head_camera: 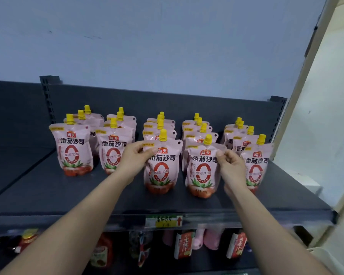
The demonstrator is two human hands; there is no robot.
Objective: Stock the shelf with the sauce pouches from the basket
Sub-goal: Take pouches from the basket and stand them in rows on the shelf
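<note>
The dark shelf [48, 187] already carries many pink tomato sauce pouches with yellow caps, standing upright in five rows that run from the front toward the back panel. The left hand [134, 161] pinches the upper left corner of the front pouch of the middle row [163, 167], thumb and fingers closed on its edge. The right hand [231, 167] pinches the upper right corner of the front pouch of the next row to the right [202, 169]. Both pouches stand on the shelf, nearer to its front edge than the other rows. The basket is not in view, so I cannot tell how many pouches remain. I judge the stocking is well advanced, with bare room still left on the shelf in front of the two leftmost rows. Below the shelf edge hangs a yellow price label [164, 221].
</note>
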